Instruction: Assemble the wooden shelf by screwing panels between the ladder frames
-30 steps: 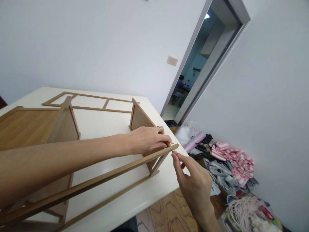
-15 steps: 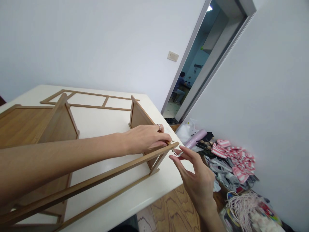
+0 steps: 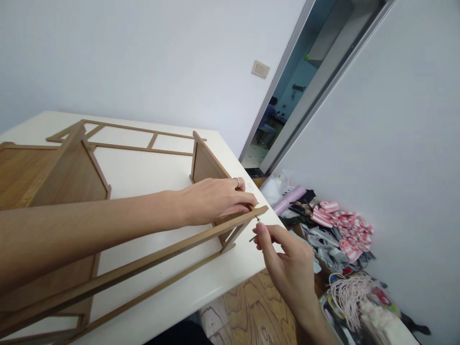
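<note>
A brown wooden shelf frame (image 3: 151, 261) lies on its side on a white table (image 3: 151, 177). My left hand (image 3: 219, 199) reaches across and presses on the top of the frame's end panel (image 3: 204, 165), fingers closed over the corner. Just off the table's edge, my right hand (image 3: 283, 258) pinches a small metal hex key (image 3: 254, 234) whose tip sits at the end of the frame's rail (image 3: 201, 235).
A pile of pink-striped clothes and bags (image 3: 334, 225) and a coil of pink cord (image 3: 347, 294) lie on the wooden floor at the right. An open doorway (image 3: 287, 105) behind shows a seated person (image 3: 268, 122) in another room.
My right hand opened its fingers off the rail end, then closed again lower down on the hex key. The view shifted slightly; my left hand stayed on the panel.
</note>
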A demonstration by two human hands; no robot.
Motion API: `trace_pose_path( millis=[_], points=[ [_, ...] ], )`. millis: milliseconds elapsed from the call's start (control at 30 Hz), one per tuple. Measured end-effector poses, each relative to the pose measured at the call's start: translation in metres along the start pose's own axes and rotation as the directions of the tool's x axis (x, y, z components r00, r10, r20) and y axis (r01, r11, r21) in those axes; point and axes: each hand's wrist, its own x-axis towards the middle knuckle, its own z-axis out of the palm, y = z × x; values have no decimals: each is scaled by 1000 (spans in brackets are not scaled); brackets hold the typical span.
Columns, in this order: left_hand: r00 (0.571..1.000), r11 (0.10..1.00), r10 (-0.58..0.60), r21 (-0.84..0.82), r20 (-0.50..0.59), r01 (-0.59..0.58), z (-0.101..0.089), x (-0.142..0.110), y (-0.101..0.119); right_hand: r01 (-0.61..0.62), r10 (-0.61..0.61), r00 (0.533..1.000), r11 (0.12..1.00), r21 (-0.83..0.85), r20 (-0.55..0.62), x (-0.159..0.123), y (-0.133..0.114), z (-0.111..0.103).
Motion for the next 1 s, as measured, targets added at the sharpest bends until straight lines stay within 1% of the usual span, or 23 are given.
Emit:
trace_pose_path(
  millis=[67,133,200,233,267,333,433,500,567,667,767,833,933,1000],
  points=[
    [1000,1000,-3,0,-2,3,0,0,0,-156,148,987,972,177,58,1,-3,4],
    [1000,1000,1,5,-5,-1,1,1,0,-271,253,963,894,357,95,1,-5,9],
    [1000,1000,1,12,-6,-1,1,1,0,-316,323,943,801,508,78,0,-8,14],
    [1000,1000,0,14,-7,0,1,1,0,-315,342,938,771,554,57,-1,-8,16],
    [1000,1000,0,16,-7,0,1,1,0,-302,347,937,761,575,34,-2,-8,19],
    [1000,1000,0,16,-5,0,1,1,0,-244,302,953,795,555,-13,-5,-6,22],
    [1000,1000,-2,22,-3,2,0,1,0,-136,189,980,866,482,-62,-10,2,22],
    [1000,1000,8,23,-13,-8,1,1,-1,-84,119,992,892,445,-50,-14,8,20],
    [999,1000,23,18,-29,-23,2,1,-2,-41,50,999,913,406,-12,-16,13,17],
    [998,999,35,10,-44,-35,4,1,-4,20,-23,1000,944,328,7,-17,14,12],
    [999,999,36,5,-35,-36,4,1,-4,104,-102,995,981,163,-23,-13,11,7],
    [999,1000,29,3,-27,-29,3,1,-4,172,-170,985,982,78,-23,-10,10,5],
    [999,1000,26,0,-25,-26,2,1,-3,228,-228,974,973,41,-7,-8,12,3],
    [999,999,38,-1,-29,-38,3,1,-3,247,-247,969,969,8,-22,-7,13,2]
  ],
)
